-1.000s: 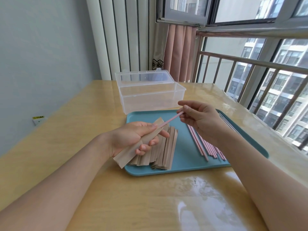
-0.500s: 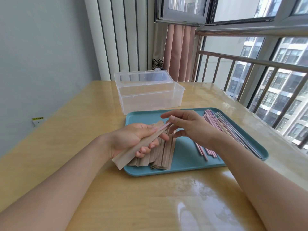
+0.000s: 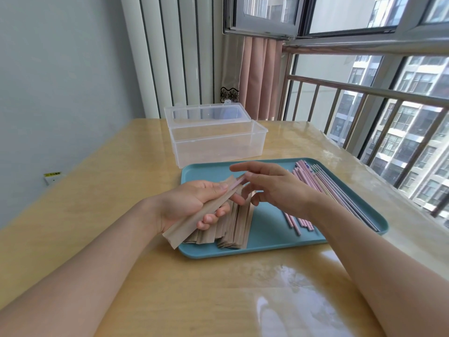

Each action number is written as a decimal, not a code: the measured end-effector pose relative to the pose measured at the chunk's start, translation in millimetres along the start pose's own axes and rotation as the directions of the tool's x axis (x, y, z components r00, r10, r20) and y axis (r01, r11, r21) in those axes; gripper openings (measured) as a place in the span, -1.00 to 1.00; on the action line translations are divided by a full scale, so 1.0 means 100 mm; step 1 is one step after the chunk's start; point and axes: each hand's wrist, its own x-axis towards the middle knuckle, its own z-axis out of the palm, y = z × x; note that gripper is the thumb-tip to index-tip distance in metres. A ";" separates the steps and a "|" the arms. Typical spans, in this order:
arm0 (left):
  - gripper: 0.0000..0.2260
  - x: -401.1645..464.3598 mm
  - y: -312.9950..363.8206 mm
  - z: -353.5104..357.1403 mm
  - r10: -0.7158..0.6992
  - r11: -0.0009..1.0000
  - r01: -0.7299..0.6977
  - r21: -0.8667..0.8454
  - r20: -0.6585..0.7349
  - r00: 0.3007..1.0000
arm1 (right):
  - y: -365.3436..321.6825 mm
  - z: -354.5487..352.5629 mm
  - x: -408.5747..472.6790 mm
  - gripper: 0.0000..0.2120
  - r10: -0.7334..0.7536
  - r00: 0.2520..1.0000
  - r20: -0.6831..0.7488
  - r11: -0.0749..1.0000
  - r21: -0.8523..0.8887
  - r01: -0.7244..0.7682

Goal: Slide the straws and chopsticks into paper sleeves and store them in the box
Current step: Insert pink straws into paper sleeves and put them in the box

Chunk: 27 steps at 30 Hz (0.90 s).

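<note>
Left fingers (image 3: 213, 216) curled round the sleeve (image 3: 206, 211), thumb on top; right hand (image 3: 272, 186) fingers were spread, fingertips at the straw (image 3: 237, 182) end. Straw pink, nearly fully sleeved, above the tray (image 3: 267, 235). Judged light, crushable: hold sleeve mid-length, gently. Box (image 3: 218, 144) stood open.

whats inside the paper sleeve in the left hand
A pink straw: only its tip pokes from the top of the paper sleeve held by the left hand. The rest is covered by paper.
</note>
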 end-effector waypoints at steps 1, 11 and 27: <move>-0.63 0.00 0.00 0.00 0.003 1.000 -0.003 -0.006 -0.003 1.000 | 0.00 -0.01 0.01 -0.76 -0.018 1.000 -0.021 1.000 -0.004 0.018; -0.56 -0.02 0.01 0.01 0.000 1.000 0.000 0.013 -0.009 1.000 | 0.04 -0.10 0.05 -0.87 -0.091 0.993 -0.070 0.996 -0.002 0.092; -0.65 0.05 0.01 0.09 0.082 0.986 -0.123 -0.112 -0.316 0.945 | -0.01 -0.32 0.03 -0.57 0.019 0.885 -0.466 0.462 -0.781 -0.421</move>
